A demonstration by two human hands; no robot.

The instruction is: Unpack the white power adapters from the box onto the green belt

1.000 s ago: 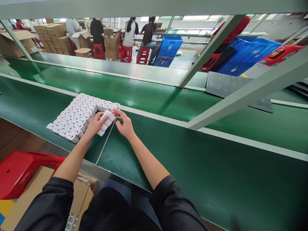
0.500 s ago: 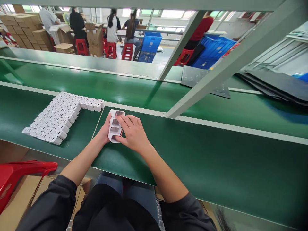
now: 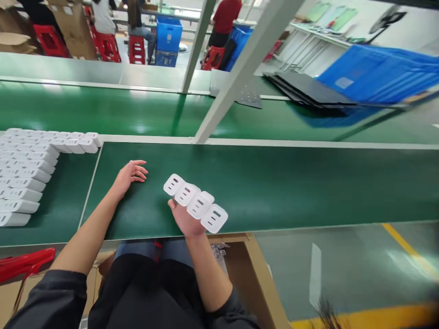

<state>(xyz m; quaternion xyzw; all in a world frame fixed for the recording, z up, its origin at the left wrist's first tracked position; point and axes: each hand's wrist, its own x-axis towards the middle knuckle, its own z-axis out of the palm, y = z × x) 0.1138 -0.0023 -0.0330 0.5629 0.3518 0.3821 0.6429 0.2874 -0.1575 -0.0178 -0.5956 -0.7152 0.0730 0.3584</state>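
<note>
My right hand (image 3: 187, 221) is closed around a row of several white charger housings (image 3: 200, 205), holding them side by side above the front part of the green belt (image 3: 291, 183). Their slotted end faces point up at me; the thumb shows at the near left side, and the other fingers are hidden beneath the row. To the left, my left hand (image 3: 129, 177) is empty over the belt, its fingers spread loosely. Farther left, many more white housings (image 3: 25, 183) stand packed in rows, slotted faces up.
A slanted metal post (image 3: 226, 96) rises from the rail behind the belt. Black sheets (image 3: 308, 91) and blue crates (image 3: 380, 73) lie at the back right. An open cardboard box (image 3: 260, 274) stands below the belt's front edge. Seated co-workers are across the room.
My left hand has let go of the housings and moved away left. My right hand has brought them toward me and turned them from hollow ends up to slotted faces up. The view has swung right.
</note>
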